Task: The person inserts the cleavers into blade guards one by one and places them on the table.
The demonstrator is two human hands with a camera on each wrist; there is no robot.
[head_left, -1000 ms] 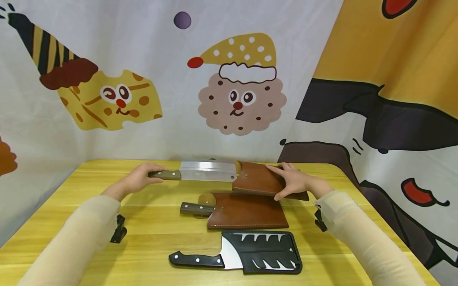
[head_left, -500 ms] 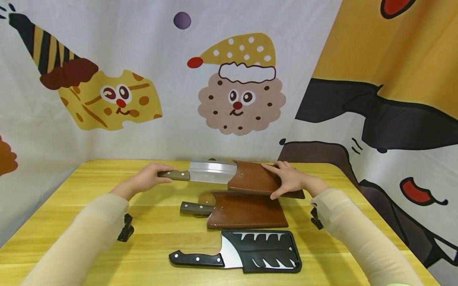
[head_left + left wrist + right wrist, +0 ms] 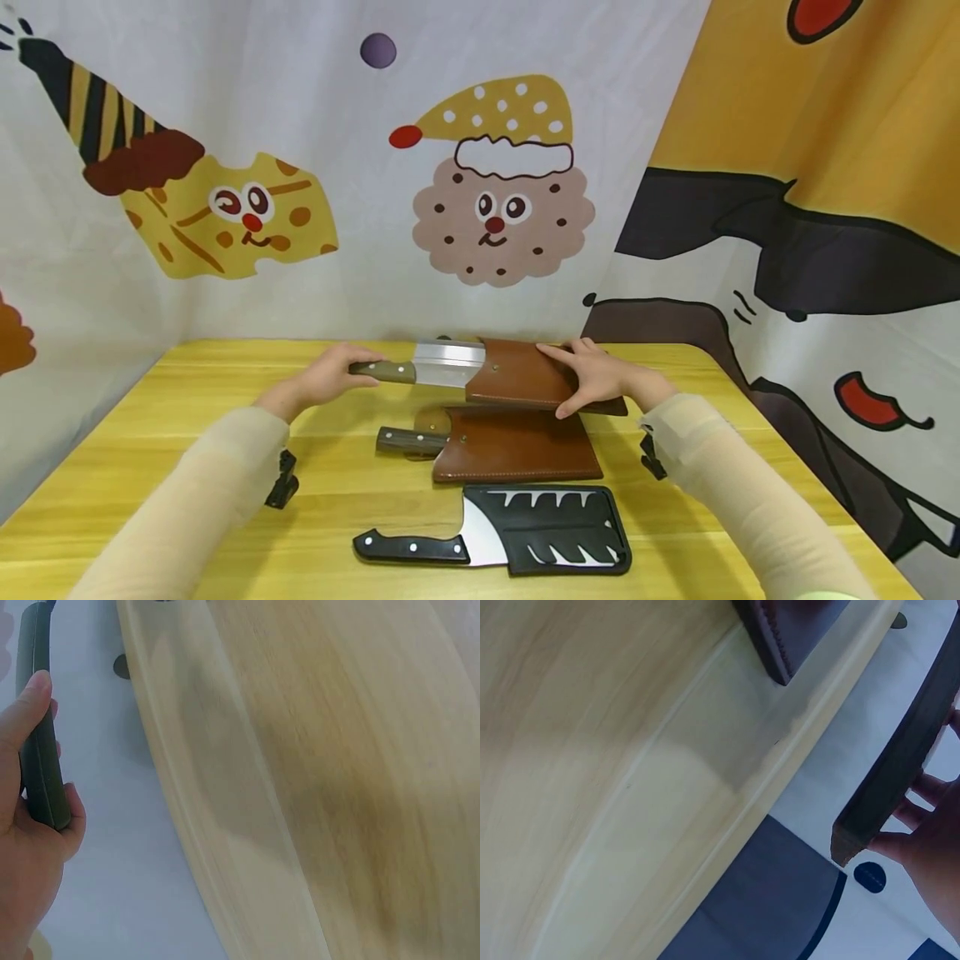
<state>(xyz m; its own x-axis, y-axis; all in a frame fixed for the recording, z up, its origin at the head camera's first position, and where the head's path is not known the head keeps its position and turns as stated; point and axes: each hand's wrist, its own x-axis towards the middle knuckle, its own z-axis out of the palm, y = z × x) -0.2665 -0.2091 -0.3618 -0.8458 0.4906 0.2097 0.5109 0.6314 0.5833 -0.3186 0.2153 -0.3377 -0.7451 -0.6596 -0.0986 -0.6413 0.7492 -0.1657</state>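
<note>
My left hand grips the olive riveted handle of a cleaver; the left wrist view shows the thumb laid along that handle. The blade's bright part enters a brown leather sheath, which hides the rest of it. Across the sheath's far end, my right hand holds it between thumb and spread fingers. In the right wrist view, fingers curl at the edge of the sheath, raised off the table.
Just nearer lies a second cleaver with a dark handle in another brown leather sheath. In front of it is a black-handled cleaver in a black plastic blade cover. The wooden table ends at a printed curtain.
The left hand has moved right, pushing the cleaver's blade deeper into the leather sheath, so less blade shows. The right hand and sheath have shifted slightly left.
</note>
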